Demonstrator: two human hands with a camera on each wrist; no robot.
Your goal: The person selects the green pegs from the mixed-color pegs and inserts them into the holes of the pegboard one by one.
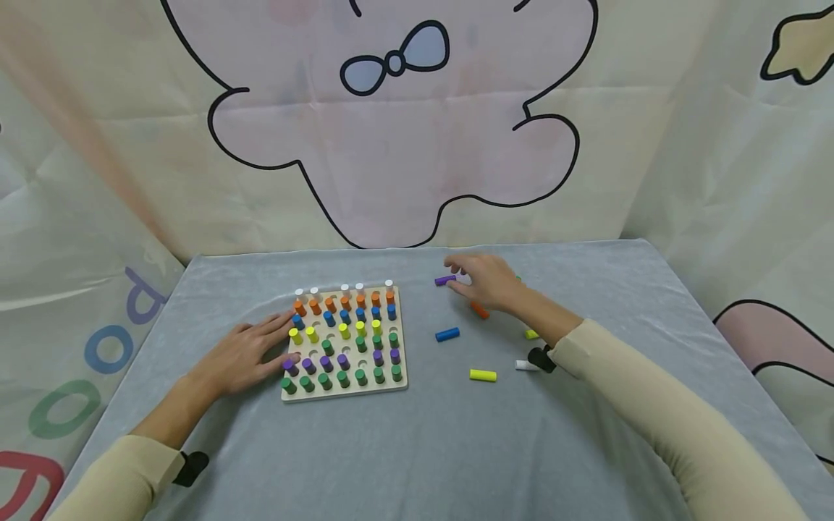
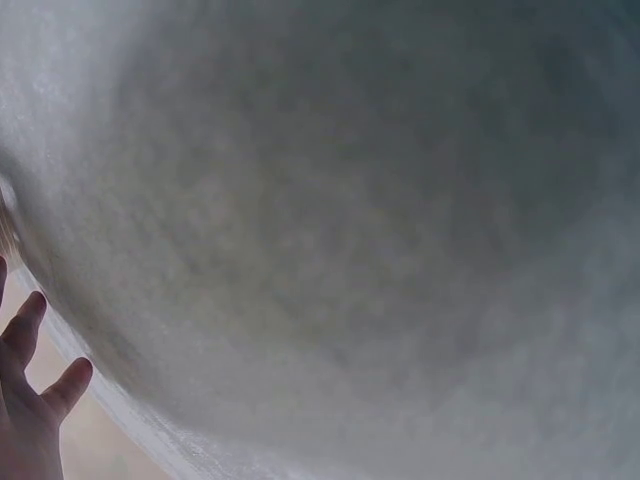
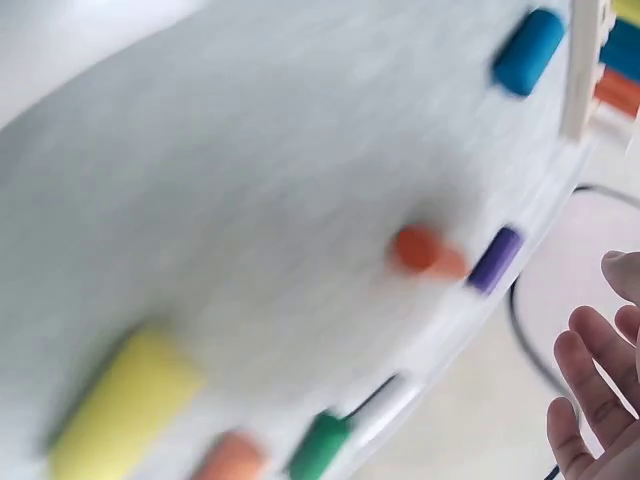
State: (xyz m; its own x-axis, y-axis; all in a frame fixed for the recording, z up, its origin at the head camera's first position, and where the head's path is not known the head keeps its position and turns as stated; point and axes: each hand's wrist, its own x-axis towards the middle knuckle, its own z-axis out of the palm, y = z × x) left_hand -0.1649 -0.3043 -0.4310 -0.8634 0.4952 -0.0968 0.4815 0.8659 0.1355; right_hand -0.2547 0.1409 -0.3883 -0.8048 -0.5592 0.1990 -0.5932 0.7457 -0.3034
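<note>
A wooden peg board (image 1: 401, 347) lies on the grey cloth, with rows of white, orange, blue, yellow, green and purple pegs and some free holes. My left hand (image 1: 276, 341) rests flat against the board's left edge, fingers straight. My right hand (image 1: 460, 279) hovers to the right of the board, fingers relaxed and apart, tips just beside a loose purple peg (image 1: 446, 280). An orange peg (image 1: 480, 311) lies under that hand. The blurred right wrist view shows the purple peg (image 3: 495, 260) and orange peg (image 3: 425, 250) side by side, and bare fingers (image 3: 590, 400) holding nothing.
Loose on the cloth lie a blue peg (image 1: 447, 334), a yellow peg (image 1: 483, 375), a white peg (image 1: 524, 365) and a yellow-green one (image 1: 531, 334). A printed fabric backdrop (image 1: 391, 130) rises behind the table. The left wrist view shows only grey cloth (image 2: 340, 230).
</note>
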